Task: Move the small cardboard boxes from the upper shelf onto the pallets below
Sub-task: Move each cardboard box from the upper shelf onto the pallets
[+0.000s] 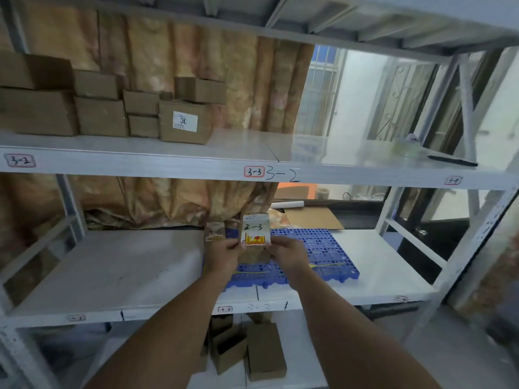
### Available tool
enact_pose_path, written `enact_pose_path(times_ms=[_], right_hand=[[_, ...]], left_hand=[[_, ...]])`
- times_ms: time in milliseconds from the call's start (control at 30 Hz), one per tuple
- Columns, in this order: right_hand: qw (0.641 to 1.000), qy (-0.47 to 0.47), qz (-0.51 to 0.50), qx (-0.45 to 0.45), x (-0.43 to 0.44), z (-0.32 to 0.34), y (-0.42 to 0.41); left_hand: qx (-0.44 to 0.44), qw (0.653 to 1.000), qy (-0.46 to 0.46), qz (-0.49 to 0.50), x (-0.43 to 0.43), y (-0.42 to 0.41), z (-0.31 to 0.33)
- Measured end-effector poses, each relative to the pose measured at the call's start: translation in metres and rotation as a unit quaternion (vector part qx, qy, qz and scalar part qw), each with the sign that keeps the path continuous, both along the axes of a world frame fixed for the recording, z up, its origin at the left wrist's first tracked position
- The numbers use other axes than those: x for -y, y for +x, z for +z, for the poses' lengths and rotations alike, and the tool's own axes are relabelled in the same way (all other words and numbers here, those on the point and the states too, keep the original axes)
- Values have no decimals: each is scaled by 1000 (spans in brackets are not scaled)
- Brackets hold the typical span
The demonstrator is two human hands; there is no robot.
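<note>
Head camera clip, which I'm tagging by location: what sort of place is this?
Probably a small stockroom: white metal shelving with handwritten bay labels, stacked cardboard boxes, and a blue plastic pallet.

Matt cardboard box [254, 249] — perforated plastic pallet [323, 249]

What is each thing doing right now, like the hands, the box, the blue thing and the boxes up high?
labelled box, upright, held by both hands over the blue pallet; contact unclear.
left hand, grips the box's left edge.
right hand, grips its right edge.
blue pallet, flat on the middle shelf.
upper-shelf boxes, closed, stacked at the left.
</note>
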State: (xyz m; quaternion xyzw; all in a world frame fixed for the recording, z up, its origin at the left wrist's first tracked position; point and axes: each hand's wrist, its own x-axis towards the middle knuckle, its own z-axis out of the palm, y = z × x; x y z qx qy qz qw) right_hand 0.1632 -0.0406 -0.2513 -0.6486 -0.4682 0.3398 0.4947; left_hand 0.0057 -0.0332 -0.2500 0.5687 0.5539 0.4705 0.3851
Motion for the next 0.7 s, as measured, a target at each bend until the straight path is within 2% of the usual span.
enact_pose_path(times_ms=[167, 400, 700], right_hand=[[1000, -18, 16, -17, -42, -25, 6], [998, -61, 32, -10, -109, -62, 18], [996, -85, 40, 8, -189, -116, 35]], left_hand=[[-18, 999, -18, 26, -41, 9, -24], [-115, 992, -28, 44, -108, 28, -71], [-189, 981, -23, 42, -199, 52, -142]])
